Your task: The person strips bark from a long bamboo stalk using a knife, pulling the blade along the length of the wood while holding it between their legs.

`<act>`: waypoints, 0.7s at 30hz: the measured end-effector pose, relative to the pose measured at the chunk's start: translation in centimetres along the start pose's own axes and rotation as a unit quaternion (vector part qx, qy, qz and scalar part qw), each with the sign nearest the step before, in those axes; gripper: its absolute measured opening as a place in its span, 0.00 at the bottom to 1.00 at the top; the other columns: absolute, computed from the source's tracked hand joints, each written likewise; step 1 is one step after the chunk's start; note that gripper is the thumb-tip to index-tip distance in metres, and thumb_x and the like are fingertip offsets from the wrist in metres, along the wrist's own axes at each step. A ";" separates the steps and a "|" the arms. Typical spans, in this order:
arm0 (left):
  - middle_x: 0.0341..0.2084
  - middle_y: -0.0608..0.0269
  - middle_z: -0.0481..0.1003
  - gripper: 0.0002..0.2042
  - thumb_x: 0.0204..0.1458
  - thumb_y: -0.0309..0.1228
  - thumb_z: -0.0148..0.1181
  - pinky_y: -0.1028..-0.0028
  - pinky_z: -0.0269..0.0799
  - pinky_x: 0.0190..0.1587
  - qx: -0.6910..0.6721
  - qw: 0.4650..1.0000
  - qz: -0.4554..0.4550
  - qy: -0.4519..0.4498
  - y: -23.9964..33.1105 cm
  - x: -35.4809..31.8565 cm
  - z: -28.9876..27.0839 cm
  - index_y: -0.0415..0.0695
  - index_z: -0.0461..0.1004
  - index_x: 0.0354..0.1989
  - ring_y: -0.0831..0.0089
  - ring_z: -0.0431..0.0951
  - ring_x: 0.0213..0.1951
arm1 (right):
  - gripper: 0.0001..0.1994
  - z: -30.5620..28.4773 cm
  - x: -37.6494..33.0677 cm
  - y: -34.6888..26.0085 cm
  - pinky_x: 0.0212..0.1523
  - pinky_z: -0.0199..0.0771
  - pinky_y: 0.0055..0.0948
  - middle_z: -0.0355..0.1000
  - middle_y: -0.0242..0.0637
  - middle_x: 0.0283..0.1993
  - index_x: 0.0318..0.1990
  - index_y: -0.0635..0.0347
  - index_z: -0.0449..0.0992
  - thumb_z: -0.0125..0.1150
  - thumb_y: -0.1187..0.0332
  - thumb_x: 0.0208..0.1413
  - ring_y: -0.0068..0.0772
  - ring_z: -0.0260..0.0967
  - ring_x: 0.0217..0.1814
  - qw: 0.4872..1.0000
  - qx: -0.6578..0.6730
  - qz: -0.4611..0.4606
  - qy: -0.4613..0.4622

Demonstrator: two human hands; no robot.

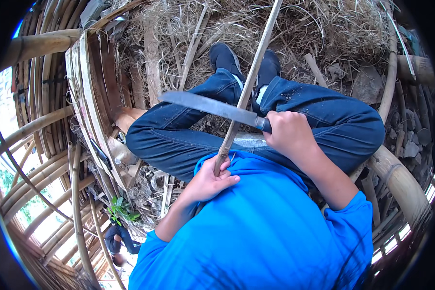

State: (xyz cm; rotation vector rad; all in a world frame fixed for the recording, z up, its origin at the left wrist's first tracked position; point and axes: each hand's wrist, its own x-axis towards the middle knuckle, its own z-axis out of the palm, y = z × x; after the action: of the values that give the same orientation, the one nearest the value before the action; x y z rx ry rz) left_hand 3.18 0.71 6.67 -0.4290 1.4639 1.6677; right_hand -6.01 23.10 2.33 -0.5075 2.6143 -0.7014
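My right hand (291,133) is closed round the dark handle of a large knife (212,106). Its long blade points left and crosses a bamboo strip (249,82), seemingly resting against it. The strip slants from my lap up past my shoes to the top edge. Its near end lies in my left hand (210,179), whose fingers curl round it just in front of my blue shirt, with the thumb stretched to the right. The strip's lowest end is hidden by that hand.
My bent legs (174,128) in dark jeans frame the work. Beyond my shoes lies a heap of shavings (324,29). Split boards (89,92) stand at the left, near bamboo poles (34,130). A thick bamboo pole (396,174) is at my right; another person (117,241) is at lower left.
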 end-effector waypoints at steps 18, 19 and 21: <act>0.22 0.78 0.52 0.19 0.47 0.20 0.65 0.85 0.51 0.21 -0.073 0.996 -0.034 -0.026 0.3 0.4 0.2 0.47 0.55 0.30 0.91 0.54 0.20 | 0.08 2.3 2.4 2.9 0.32 0.77 0.43 0.74 0.46 0.21 0.24 0.58 0.75 0.66 0.65 0.38 0.48 0.75 0.27 0.997 0.018 0.027 0.067; 0.21 0.78 0.52 0.19 0.47 0.19 0.65 0.85 0.50 0.21 -0.045 0.998 -0.040 -0.010 1.1 0.6 0.0 0.47 0.54 0.29 0.91 0.54 0.20 | 0.08 2.3 3.0 2.9 0.31 0.77 0.43 0.74 0.46 0.22 0.23 0.58 0.75 0.66 0.65 0.38 0.48 0.75 0.27 0.997 0.013 0.024 0.076; 0.18 0.79 0.50 0.20 0.47 0.18 0.64 0.85 0.49 0.21 -0.025 0.998 -0.053 -0.004 1.2 0.8 -0.7 0.48 0.53 0.28 0.91 0.53 0.20 | 0.08 2.1 3.2 2.6 0.31 0.77 0.42 0.74 0.46 0.22 0.23 0.58 0.75 0.66 0.65 0.38 0.48 0.75 0.27 0.996 0.009 0.017 0.085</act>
State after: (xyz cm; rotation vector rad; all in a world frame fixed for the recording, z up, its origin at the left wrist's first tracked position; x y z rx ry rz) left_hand 1.60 0.39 6.68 -0.5190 1.3727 1.6221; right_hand -8.47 22.97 -1.58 -0.4141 2.7636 -0.7894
